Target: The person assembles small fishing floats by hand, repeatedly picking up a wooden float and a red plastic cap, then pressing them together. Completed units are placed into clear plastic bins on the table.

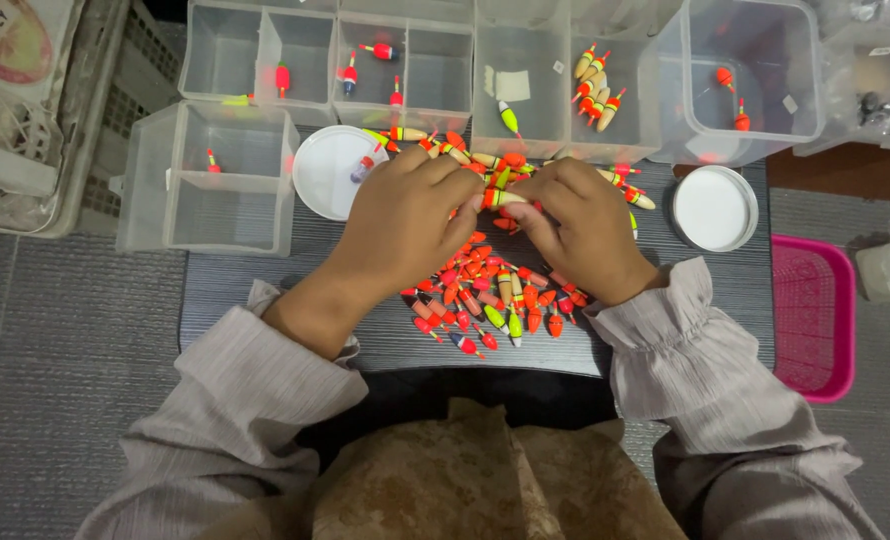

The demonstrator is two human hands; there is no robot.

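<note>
I look down from a head-worn camera at a small dark table [265, 290] covered with tiny fishing floats. My left hand [405, 225] and right hand [580, 230] meet at the table's centre, fingertips touching. Together they pinch one small float [500, 198], yellow-green and orange, which lies level between the two sets of fingertips. Both hands are curled nearly closed around it, thumbs and forefingers pressed on its ends.

Just beneath the hands lies a loose pile of floats [495, 295], mostly red and orange, a few lime green. More floats sit scattered just beyond the knuckles.

Behind the hands stand clear plastic bins [435, 70] in a row, several holding a few floats each. One bin [555, 90] holds a bunch of tan and orange ones. A round white lid [325, 175] lies left of the hands, another white lid [715, 208] to the right. A pink basket [815, 315] sits beside the table's right edge.
</note>
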